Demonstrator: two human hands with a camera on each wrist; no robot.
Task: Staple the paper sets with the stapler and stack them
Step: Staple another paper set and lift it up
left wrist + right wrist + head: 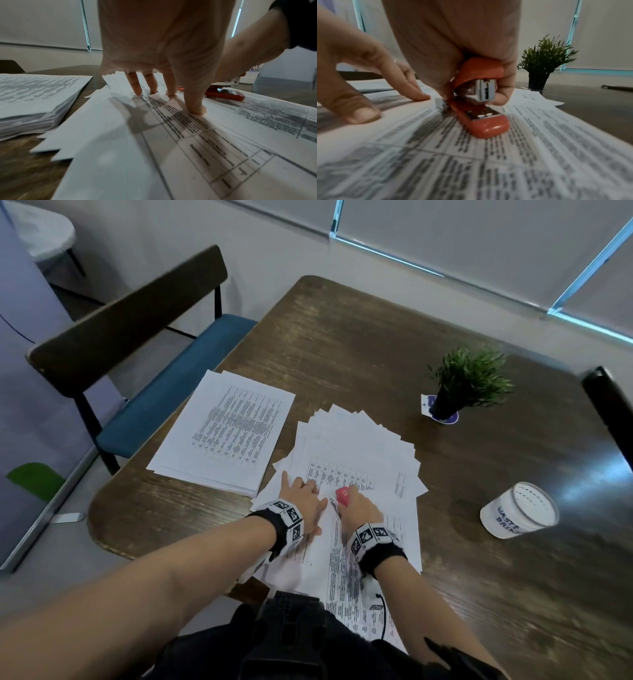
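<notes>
On desk (342,344), left hand (303,501) flat, fingers straight, pinning fanned paper sets (359,446) steady; right hand (359,505) curled round red stapler (479,108), mouth gaping, nothing between yet.

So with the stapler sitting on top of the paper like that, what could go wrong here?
The red stapler in the right hand rests on the sheets with its mouth open and no paper in it; pressing now may waste a staple. The left hand pins fanned sheets, so a set may bind crooked.
</notes>
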